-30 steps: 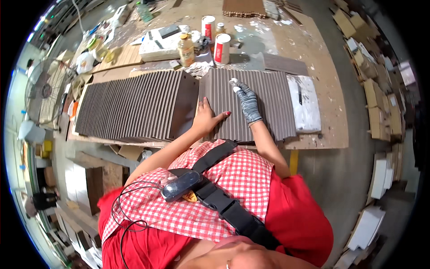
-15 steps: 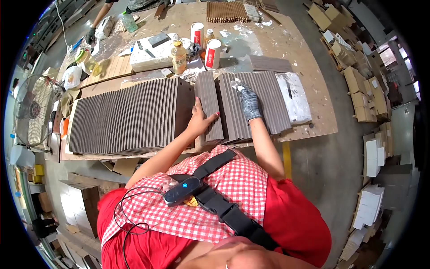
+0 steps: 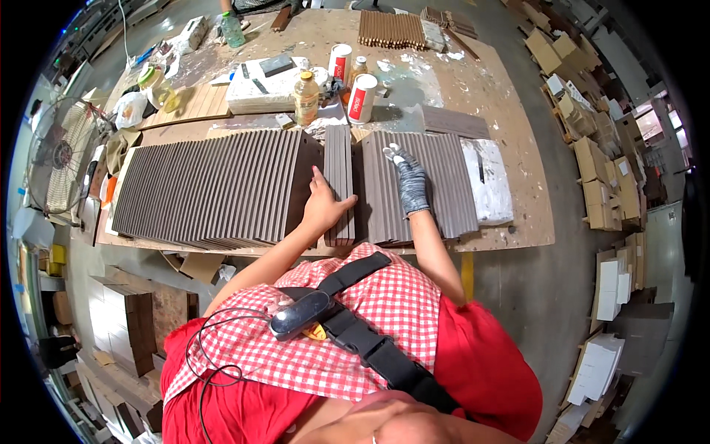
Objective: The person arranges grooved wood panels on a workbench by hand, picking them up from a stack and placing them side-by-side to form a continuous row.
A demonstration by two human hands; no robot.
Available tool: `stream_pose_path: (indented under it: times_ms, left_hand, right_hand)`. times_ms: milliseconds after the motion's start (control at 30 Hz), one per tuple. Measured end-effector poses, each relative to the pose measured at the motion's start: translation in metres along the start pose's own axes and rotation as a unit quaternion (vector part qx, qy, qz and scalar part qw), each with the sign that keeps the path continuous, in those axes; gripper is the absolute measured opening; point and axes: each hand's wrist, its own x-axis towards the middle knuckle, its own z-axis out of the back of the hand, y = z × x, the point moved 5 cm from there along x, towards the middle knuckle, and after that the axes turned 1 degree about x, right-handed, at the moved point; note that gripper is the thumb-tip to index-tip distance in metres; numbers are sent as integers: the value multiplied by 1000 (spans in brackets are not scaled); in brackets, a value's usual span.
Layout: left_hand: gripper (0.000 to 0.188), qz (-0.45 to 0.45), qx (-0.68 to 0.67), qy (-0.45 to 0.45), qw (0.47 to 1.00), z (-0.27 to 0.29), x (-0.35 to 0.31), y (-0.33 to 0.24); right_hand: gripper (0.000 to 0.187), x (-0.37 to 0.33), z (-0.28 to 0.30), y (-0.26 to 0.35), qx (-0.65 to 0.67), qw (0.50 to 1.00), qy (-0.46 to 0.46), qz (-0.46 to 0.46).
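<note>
Several brown boards (image 3: 339,159) stand on edge as a narrow bundle in the middle of the bench. My bare left hand (image 3: 325,206) spans this bundle, its fingers along the left side and its thumb at the right side. To its left runs a long row of similar brown boards (image 3: 214,189), leaning closely together. My right hand (image 3: 410,180), in a grey knit glove with pale fingertips, lies stretched on the upper edges of the right-hand row of boards (image 3: 445,189). Nothing shows in its fingers. A narrow gap parts the bundle from each row.
Behind the boards stand a bottle of yellowish liquid (image 3: 306,100), red-and-white cups (image 3: 362,100) and a white wrapped block (image 3: 259,92). Another white block (image 3: 489,181) lies right of the rows. A fan (image 3: 63,155) stands at the left. Cartons (image 3: 592,159) line the right side.
The middle bundle has tipped more upright and looks narrower, with wider gaps beside it. My left hand stays around it. My gloved right hand remains on the right row. The view has shifted slightly.
</note>
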Motion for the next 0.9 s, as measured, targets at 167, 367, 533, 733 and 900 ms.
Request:
stream_pose_path:
  times_ms: [167, 367, 533, 733, 900]
  left_hand:
    - [113, 30, 39, -35, 998, -3, 6, 4]
    - [105, 53, 89, -38, 994, -5, 6, -3]
    - [99, -3, 63, -87, 994, -8, 6, 0]
    - [78, 22, 32, -109, 993, 11, 7, 10]
    - [60, 42, -110, -98, 988, 43, -1, 17]
  right_hand:
    - [27, -2, -8, 3, -32, 999, 33, 11]
    - [26, 2, -3, -6, -23, 997, 56, 38]
    - [26, -2, -5, -1, -21, 998, 46, 27]
    - [26, 5, -3, -9, 72, 996, 50, 28]
    - [30, -15, -21, -19, 64, 992, 105, -8]
